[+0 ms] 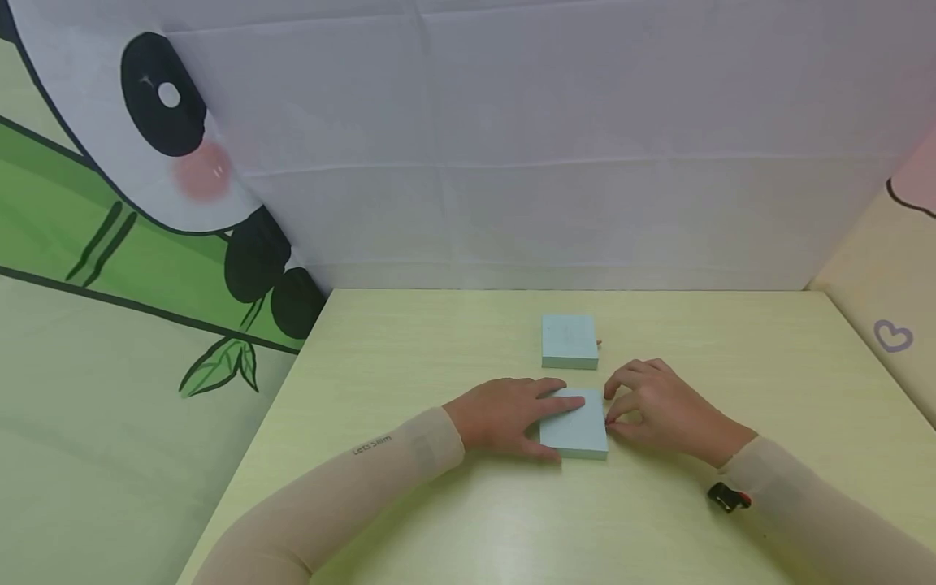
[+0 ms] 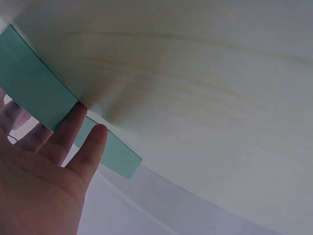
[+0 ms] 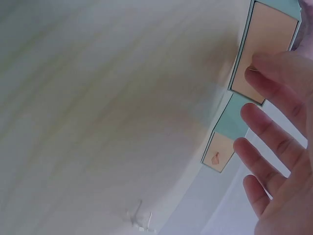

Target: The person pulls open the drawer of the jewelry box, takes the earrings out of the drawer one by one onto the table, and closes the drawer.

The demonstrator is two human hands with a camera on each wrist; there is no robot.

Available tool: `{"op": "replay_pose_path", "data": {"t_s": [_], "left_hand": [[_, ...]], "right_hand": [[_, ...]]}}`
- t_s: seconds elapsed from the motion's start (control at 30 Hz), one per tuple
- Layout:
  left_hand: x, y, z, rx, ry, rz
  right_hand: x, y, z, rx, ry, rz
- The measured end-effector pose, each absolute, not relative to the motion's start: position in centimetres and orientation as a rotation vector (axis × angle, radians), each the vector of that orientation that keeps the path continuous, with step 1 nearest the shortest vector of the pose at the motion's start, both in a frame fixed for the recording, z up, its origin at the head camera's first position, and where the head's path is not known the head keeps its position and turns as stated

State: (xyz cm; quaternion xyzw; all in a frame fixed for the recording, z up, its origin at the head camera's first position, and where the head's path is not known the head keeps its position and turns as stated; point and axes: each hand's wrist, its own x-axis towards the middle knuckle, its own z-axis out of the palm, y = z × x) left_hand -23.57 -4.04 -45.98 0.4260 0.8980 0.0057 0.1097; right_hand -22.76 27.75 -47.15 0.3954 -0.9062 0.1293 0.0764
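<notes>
A light blue drawer box lies flat on the table, and my left hand holds it from the left. The index finger lies on its top, with the thumb at the near side and another finger at the far edge. At the box's right end, my right hand pinches a small tab between thumb and index finger. In the right wrist view that end shows a peach drawer front; the other fingers are spread apart. Behind it sits a second light blue box, with a small orange tab on its peach end.
Both boxes stand on a pale wood-grain table. White cloth rises at the table's back edge, and a printed panda cloth hangs at the left. A small black object is at the right sleeve's cuff.
</notes>
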Motion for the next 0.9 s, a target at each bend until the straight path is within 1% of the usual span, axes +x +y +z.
{"op": "replay_pose_path", "data": {"t_s": [0.27,0.47,0.73,0.9], "left_hand": [[-25.0,-5.0,-44.3,1.186,2.663,0.151],[-27.2,-5.0,-43.8,1.122,2.719,0.187],[-29.7,-4.1,-44.4,1.113,2.779,0.135],[-31.1,-3.4,-44.5,1.122,2.796,0.077]], "right_hand": [[-22.9,29.6,-46.2,1.089,-2.777,0.375],[-24.3,30.5,-45.7,0.969,-2.810,0.402],[-26.8,30.0,-45.6,0.835,-2.860,0.392],[-28.1,28.9,-45.5,0.805,-2.870,0.374]]}}
